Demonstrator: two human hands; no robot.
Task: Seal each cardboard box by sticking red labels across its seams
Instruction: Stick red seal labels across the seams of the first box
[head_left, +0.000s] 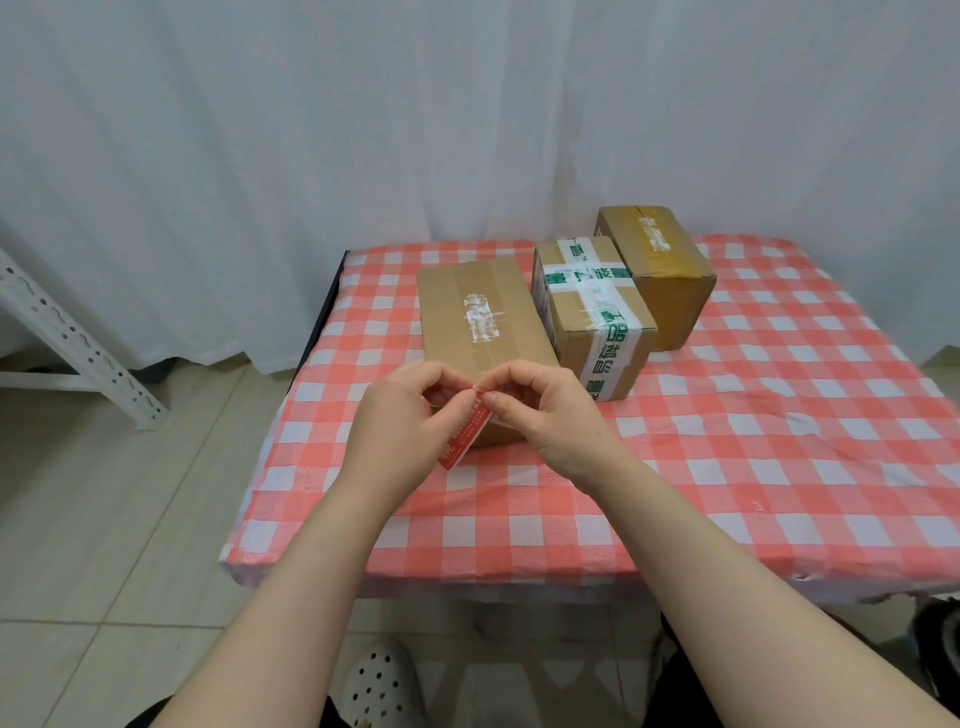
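Red rectangular paper label (465, 434) hangs just above the near part of the tabletop (779, 441), in front of the nearest box, pinched at its upper end by both hands. The left hand (400, 415) grips it from the left with curled fingers. The right hand (545, 415) nips the top corner between thumb and forefinger. I judge this to be the start of peeling off the backing, since a pale sliver shows beside the right thumb. White print runs along the label but is too small to read. Holding it close above the box keeps the strip a short move from the seam.

Behind the hands the plain brown cardboard box (478, 306) lies lengthwise under clear tape. It has a torn white sticker remnant on its top seam and no red label. Just beside it on the right stands the smaller brown box crossed with white tape (592, 306); its green Chinese characters seem to read 易碎品, fragile. Farther back, close against that one, the darker yellowish-brown cardboard box (660, 260) carries another scuffed white remnant. A red-and-white checked cloth covers the tabletop, and a white curtain (311, 130) hangs behind
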